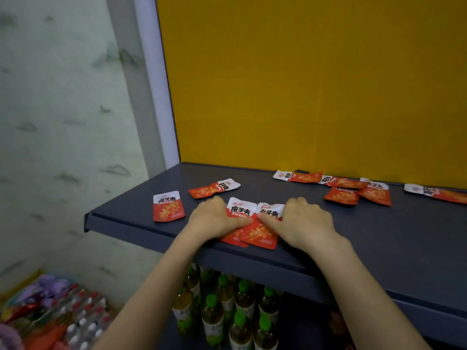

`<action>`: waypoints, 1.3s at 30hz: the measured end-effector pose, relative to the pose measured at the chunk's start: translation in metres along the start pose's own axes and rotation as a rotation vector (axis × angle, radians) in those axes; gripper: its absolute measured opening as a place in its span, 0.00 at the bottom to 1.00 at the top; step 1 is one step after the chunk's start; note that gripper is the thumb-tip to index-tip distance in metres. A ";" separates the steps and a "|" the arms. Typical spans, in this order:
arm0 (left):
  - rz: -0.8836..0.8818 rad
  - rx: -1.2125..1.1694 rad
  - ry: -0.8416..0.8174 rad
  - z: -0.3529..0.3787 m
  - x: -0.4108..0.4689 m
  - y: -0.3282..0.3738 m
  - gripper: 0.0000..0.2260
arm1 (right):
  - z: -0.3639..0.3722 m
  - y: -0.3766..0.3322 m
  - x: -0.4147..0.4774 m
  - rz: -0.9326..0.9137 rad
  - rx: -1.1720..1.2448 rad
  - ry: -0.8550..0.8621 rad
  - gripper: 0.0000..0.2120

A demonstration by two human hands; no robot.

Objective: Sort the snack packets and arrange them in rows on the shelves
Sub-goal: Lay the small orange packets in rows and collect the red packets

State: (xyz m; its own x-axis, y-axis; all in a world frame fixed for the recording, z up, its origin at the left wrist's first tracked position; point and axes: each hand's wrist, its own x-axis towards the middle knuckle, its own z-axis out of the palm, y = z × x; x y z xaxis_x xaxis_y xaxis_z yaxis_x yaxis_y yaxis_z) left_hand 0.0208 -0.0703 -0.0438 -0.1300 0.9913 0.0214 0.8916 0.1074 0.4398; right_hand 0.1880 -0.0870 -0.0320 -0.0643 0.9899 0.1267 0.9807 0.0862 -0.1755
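From the head view we see both hands on a dark grey shelf (394, 238) in front of a yellow back panel (303, 84). The left hand (214, 219) and the right hand (304, 222) flank two overlapping red-and-white snack packets (257, 232) near the front edge. Each thumb lies on a packet. The fingers are bent down at the packets' outer sides, and we cannot tell whether they grip or only press.

Left of the hands one packet (168, 207) lies alone, and another (214, 189) lies slantwise behind it. More packets (353, 190) are scattered along the back at the right, some overlapping. Green-capped bottles (240, 311) stand on the level below.
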 end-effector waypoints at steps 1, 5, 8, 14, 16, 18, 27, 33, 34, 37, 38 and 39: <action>0.020 -0.047 -0.006 -0.001 0.002 -0.003 0.31 | 0.002 -0.003 0.002 0.029 -0.016 0.009 0.36; 0.122 -0.224 0.125 -0.013 0.009 -0.015 0.23 | 0.005 -0.008 0.010 0.097 0.015 0.023 0.26; 0.137 -0.335 0.205 -0.038 0.031 -0.027 0.21 | 0.006 -0.010 0.010 0.141 0.079 0.026 0.23; 0.157 -0.334 -0.079 -0.058 0.095 -0.033 0.13 | 0.010 -0.011 0.007 0.229 0.278 0.070 0.19; 0.152 -0.256 -0.171 -0.051 0.107 -0.032 0.12 | 0.012 -0.011 0.007 0.250 0.311 0.091 0.18; 0.127 -0.173 -0.240 -0.045 0.115 -0.033 0.16 | 0.014 -0.012 0.006 0.269 0.331 0.095 0.19; 0.059 -0.354 -0.247 -0.058 0.107 -0.041 0.19 | 0.015 -0.028 0.008 0.280 0.420 0.148 0.15; 0.138 -0.816 -0.016 -0.104 0.087 -0.098 0.05 | 0.019 -0.093 0.019 0.029 0.749 0.065 0.17; 0.113 -0.872 0.020 -0.111 0.080 -0.113 0.06 | 0.019 -0.109 0.023 -0.001 0.823 0.054 0.16; 0.025 -1.020 0.122 -0.123 0.060 -0.159 0.07 | 0.019 -0.154 0.037 -0.040 0.912 0.060 0.16; -0.013 -1.078 0.155 -0.125 0.053 -0.172 0.07 | 0.021 -0.166 0.042 -0.039 0.902 0.058 0.16; -0.052 -1.128 0.190 -0.125 0.046 -0.185 0.08 | 0.025 -0.177 0.047 -0.035 0.860 0.046 0.16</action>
State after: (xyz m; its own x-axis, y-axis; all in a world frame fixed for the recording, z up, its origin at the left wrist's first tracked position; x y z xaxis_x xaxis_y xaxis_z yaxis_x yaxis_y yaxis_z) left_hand -0.2040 -0.0538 -0.0116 -0.3044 0.9497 0.0730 -0.0010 -0.0769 0.9970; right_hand 0.0069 -0.0525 -0.0194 -0.0658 0.9811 0.1819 0.4962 0.1903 -0.8471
